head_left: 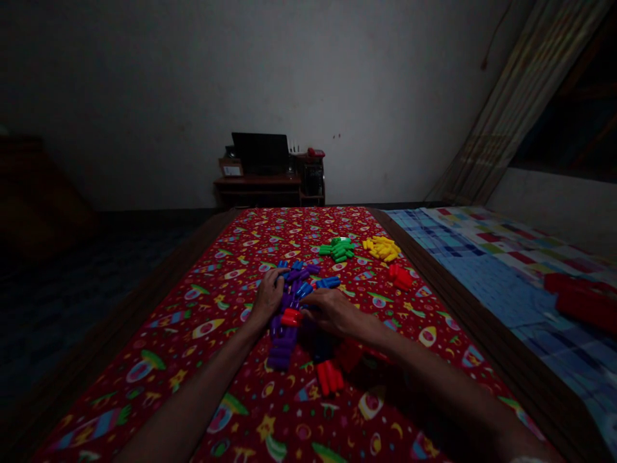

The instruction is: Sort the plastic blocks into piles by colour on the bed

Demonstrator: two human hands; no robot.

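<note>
Both my hands rest in a mixed heap of small plastic blocks [294, 302] on a red patterned cloth [212, 360]. My left hand [268, 296] lies on the purple and blue pieces at the heap's left side, fingers curled over them. My right hand [332, 311] reaches in from the right, fingertips closed at a red block [291, 316] in the middle of the heap. Sorted piles sit farther off: green blocks [338, 249], yellow blocks [382, 248] and red blocks [400, 277]. A few more red blocks [329, 376] lie near my right forearm.
The cloth covers a long wooden-edged surface [429, 270]. A blue checked mattress [486, 270] lies to the right with a red object [581, 299] on it. A low desk with a dark monitor [261, 154] stands at the far wall. The room is dim.
</note>
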